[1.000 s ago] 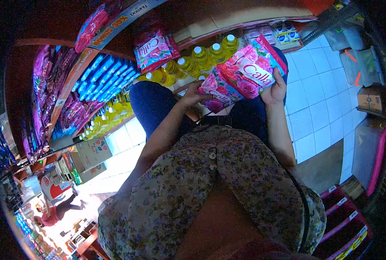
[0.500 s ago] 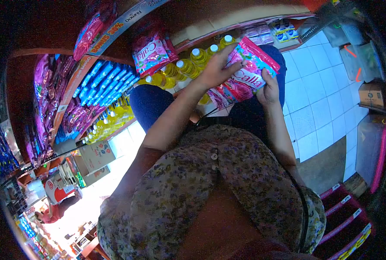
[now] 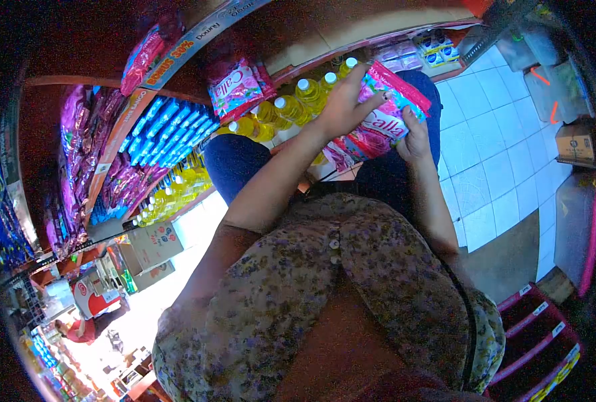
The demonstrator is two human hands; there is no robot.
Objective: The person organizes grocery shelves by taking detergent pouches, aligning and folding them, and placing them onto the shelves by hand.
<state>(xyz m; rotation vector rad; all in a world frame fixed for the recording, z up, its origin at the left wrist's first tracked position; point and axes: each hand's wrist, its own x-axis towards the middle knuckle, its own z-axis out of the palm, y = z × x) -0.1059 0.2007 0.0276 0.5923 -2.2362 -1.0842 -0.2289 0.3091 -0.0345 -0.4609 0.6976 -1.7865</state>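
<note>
Both of my hands hold pink, floral Calla packets [image 3: 383, 124] above my lap. My left hand [image 3: 345, 104] lies over the upper left part of the top packet, thumb across its front, its other fingers partly hidden. My right hand [image 3: 415, 137] grips the packet's right edge, with the thumb on the front. Part of another packet [image 3: 341, 154] shows below the top one. More Calla packets [image 3: 234, 87] rest on the shelf to the upper left, beside yellow oil bottles [image 3: 288, 107] with white caps.
Blue packets [image 3: 167, 130] and purple packets [image 3: 80, 141] fill shelves on the left. Cardboard boxes [image 3: 154, 244] stand below them. A person in red [image 3: 80, 330] is at the lower left. Plastic bins [image 3: 576, 228] and a carton [image 3: 574, 143] line the right, beside white floor tiles [image 3: 479, 147].
My left hand has moved from the packets' lower left corner up onto the top packet's upper left part. The packets have tilted and the lower one is more covered.
</note>
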